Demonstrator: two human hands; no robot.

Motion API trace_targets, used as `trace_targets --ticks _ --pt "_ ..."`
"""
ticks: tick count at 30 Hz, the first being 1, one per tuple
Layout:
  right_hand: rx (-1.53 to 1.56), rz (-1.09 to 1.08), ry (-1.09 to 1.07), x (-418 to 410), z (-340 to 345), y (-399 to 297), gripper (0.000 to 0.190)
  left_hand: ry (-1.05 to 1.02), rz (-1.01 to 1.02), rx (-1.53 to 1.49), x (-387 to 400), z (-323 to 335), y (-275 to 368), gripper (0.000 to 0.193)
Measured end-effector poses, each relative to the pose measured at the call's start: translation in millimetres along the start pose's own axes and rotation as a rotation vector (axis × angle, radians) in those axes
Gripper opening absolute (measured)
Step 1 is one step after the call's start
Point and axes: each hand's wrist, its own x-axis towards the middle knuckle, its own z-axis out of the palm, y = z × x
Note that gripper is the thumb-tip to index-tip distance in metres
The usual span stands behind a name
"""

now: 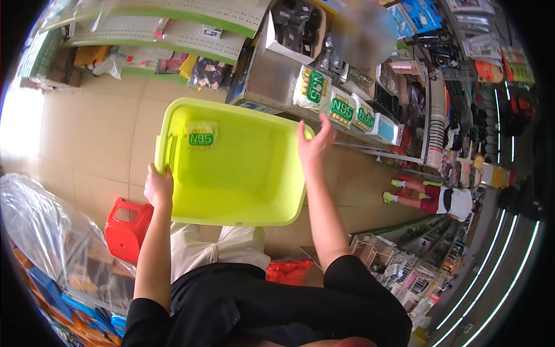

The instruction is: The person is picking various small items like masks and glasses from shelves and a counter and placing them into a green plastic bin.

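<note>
A lime-green plastic tub [234, 217] is held up in front of my torso, its open top facing me. My left hand [159, 185] grips the tub's left rim, with the thumb over the edge. One white plastic packet with a green printed label [201, 135] lies inside, near the tub's upper left corner. My right hand [318, 141] is raised at the tub's right rim, fingers apart and nothing between them; whether it touches the rim I cannot tell. Just beyond its fingertips, three similar packets [341, 107] line the edge of a metal shelf.
A blue-and-white box [385, 129] follows the packets along the metal shelf [271, 78]. A white carton of dark packaged goods [295, 32] stands behind. On the tiled floor [95, 130] a red plastic stool [125, 232] stands left of me. Another person [433, 199] is farther down the aisle.
</note>
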Motion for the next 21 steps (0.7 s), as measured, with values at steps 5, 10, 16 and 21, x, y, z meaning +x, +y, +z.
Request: trace_targets --ticks 5,10,16,21 --pt "-0.229 0.154 -0.075 69.5 27.8 19.3 0.073 0.035 0.011 0.010 -0.7 -0.2 0.9 0.043" --pt "-0.403 0.561 -0.433 103.0 61.8 16.6 0.103 0.038 -0.002 0.006 0.9 1.3 5.1 0.041" --pt "-0.451 0.695 -0.554 111.8 78.1 19.4 0.114 0.012 -0.041 0.018 10.2 -2.9 -2.7 0.041" --pt "-0.450 0.741 -0.589 109.0 89.1 15.9 0.112 0.026 -0.021 -0.030 16.3 1.1 -12.5 0.043"
